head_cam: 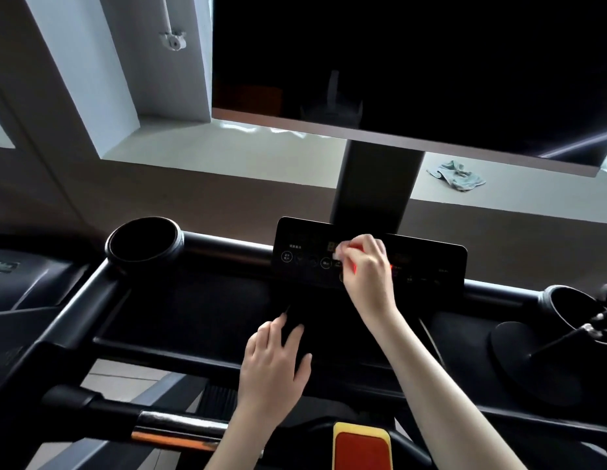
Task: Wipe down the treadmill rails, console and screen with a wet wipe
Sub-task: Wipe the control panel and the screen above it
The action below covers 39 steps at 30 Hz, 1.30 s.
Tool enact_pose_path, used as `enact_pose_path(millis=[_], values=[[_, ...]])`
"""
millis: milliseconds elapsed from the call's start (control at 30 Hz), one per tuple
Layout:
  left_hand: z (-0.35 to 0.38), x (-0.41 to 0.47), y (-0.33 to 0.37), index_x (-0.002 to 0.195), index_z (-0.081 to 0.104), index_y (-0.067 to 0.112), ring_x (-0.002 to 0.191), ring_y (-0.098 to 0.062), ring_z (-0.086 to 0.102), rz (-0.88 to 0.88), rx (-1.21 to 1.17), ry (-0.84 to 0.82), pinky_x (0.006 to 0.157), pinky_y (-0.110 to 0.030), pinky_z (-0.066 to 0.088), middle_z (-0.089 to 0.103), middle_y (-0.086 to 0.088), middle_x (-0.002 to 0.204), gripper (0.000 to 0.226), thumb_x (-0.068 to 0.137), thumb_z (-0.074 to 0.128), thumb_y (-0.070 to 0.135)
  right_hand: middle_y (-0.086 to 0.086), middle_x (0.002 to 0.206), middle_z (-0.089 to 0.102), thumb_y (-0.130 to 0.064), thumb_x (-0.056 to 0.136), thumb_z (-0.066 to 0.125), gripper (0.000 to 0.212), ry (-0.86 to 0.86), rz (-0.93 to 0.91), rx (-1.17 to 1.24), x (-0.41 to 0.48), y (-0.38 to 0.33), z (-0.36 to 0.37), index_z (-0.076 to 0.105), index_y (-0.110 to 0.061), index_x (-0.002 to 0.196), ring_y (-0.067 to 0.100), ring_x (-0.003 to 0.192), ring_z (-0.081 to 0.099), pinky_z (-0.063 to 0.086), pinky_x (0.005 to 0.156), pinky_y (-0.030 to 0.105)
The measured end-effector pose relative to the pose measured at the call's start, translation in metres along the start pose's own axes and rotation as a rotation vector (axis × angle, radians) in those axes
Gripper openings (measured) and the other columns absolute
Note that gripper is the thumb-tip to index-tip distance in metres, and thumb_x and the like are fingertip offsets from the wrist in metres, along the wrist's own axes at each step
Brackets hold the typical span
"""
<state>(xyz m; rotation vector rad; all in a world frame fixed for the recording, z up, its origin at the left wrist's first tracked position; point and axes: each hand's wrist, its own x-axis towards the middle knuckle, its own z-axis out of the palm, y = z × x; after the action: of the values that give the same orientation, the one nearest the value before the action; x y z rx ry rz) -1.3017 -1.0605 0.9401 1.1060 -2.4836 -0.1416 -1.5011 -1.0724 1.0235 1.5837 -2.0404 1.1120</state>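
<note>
Head cam was filled by the treadmill front, so from left to right: a round cup holder point(144, 242) was seen far left, where the left rail point(74, 317) met the crossbar. Next, the left hand point(275, 368) was laid flat and open on the dark tray under the console point(305, 262), with nothing held. On the console's lit touch panel, the wet wipe point(338, 253) was pinched in the fingers of the right hand point(366, 269) and pressed to the glass near the middle. A red and yellow stop pad point(361, 449) was spotted at the bottom edge. Higher up, the big dark screen point(431, 62) was mounted on its post, and a crumpled cloth point(456, 174) was left on the window ledge behind it. Another cup holder point(573, 310) was seen far right.

Worry-wise: lit icons were sitting right beside the wipe, so a key could probably be triggered by a firm swipe and the belt started. The wipe was also bunched up small, so smears might be left by bare fingertips dragged over the glass.
</note>
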Motion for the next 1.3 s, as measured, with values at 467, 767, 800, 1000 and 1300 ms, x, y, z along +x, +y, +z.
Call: enact_pose_path(millis=[467, 767, 800, 1000, 1300], values=[[-0.007, -0.001, 0.009, 0.120, 0.063, 0.011, 0.112, -0.025, 0.059, -0.100, 0.069, 0.002, 0.092, -0.040, 0.050, 0.060, -0.006, 0.123, 0.058, 0.082, 0.043, 0.050, 0.000, 0.089, 0.061, 0.015, 0.075, 0.072, 0.020, -0.222, -0.242, 0.081, -0.019, 0.019, -0.005, 0.070, -0.005, 0.075, 0.014, 0.088, 0.055, 0.056, 0.056, 0.033], [-0.010, 0.000, 0.011, 0.123, 0.061, 0.007, 0.114, -0.026, 0.058, -0.137, 0.097, -0.021, 0.096, -0.040, 0.048, 0.060, -0.007, 0.124, 0.064, 0.081, 0.043, 0.052, 0.001, 0.089, 0.059, 0.011, 0.078, 0.069, 0.017, -0.234, -0.222, 0.149, -0.017, -0.002, 0.009, 0.066, -0.005, 0.072, 0.017, 0.085, 0.055, 0.054, 0.057, 0.034], [-0.010, 0.000, 0.011, 0.124, 0.061, 0.006, 0.114, -0.027, 0.058, -0.152, 0.097, -0.012, 0.096, -0.040, 0.048, 0.060, -0.008, 0.123, 0.066, 0.081, 0.044, 0.052, 0.001, 0.088, 0.059, 0.011, 0.078, 0.069, 0.018, -0.246, -0.236, 0.144, -0.017, 0.001, 0.007, 0.066, -0.006, 0.071, 0.017, 0.085, 0.055, 0.054, 0.059, 0.034], [-0.008, -0.001, 0.008, 0.120, 0.064, 0.003, 0.114, -0.026, 0.057, -0.179, 0.115, 0.021, 0.095, -0.040, 0.048, 0.061, -0.010, 0.122, 0.068, 0.079, 0.044, 0.052, 0.003, 0.085, 0.060, 0.016, 0.073, 0.071, 0.020, -0.177, -0.213, 0.126, -0.026, 0.012, -0.005, 0.067, -0.004, 0.070, 0.020, 0.081, 0.056, 0.054, 0.062, 0.035], [-0.011, -0.004, -0.015, 0.122, 0.064, 0.010, 0.113, -0.020, 0.058, -0.031, 0.072, 0.041, 0.092, -0.036, 0.049, 0.062, -0.002, 0.123, 0.061, 0.081, 0.046, 0.051, 0.000, 0.087, 0.061, 0.013, 0.073, 0.074, 0.021, -0.224, -0.220, 0.109, -0.019, 0.006, 0.000, 0.069, -0.007, 0.069, 0.018, 0.084, 0.057, 0.055, 0.062, 0.033]])
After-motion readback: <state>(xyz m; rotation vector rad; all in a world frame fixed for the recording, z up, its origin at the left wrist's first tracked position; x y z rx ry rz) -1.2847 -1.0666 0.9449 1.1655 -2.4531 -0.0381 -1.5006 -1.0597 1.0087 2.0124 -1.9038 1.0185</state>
